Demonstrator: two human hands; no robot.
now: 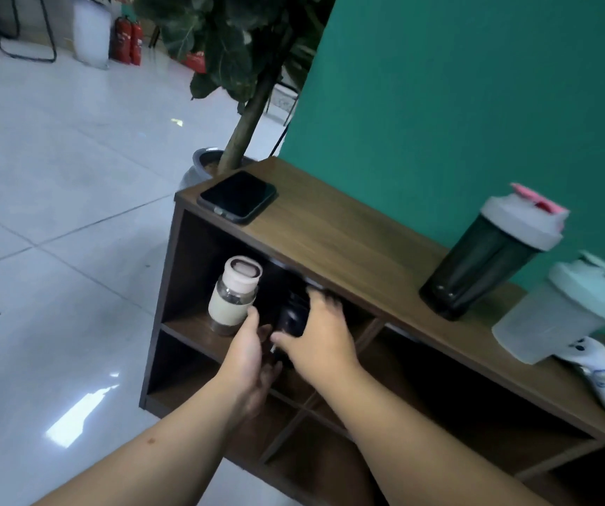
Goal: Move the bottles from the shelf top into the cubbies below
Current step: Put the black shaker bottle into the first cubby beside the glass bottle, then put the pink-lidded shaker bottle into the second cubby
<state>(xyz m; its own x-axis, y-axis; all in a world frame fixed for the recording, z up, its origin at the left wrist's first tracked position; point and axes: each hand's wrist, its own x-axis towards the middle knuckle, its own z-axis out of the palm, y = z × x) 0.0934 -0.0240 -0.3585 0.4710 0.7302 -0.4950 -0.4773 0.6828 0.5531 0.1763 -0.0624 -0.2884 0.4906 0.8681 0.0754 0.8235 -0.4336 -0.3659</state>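
A brown wooden shelf (330,235) with open cubbies below stands against a green wall. In the upper left cubby stands a cream bottle (233,295) with a pink cap. Right beside it is a black bottle (291,315), and both hands are on it: my right hand (317,334) wraps it from the right, my left hand (249,356) holds it from the left and below. On the shelf top stand a dark green shaker bottle (483,261) with a white and pink lid and a frosted clear shaker bottle (560,312) with a pale green lid.
A black phone (238,196) lies at the left end of the shelf top. A white handheld device (600,378) lies at the right end. A potted plant (220,158) stands behind the shelf's left end. White tiled floor (56,213) spreads to the left.
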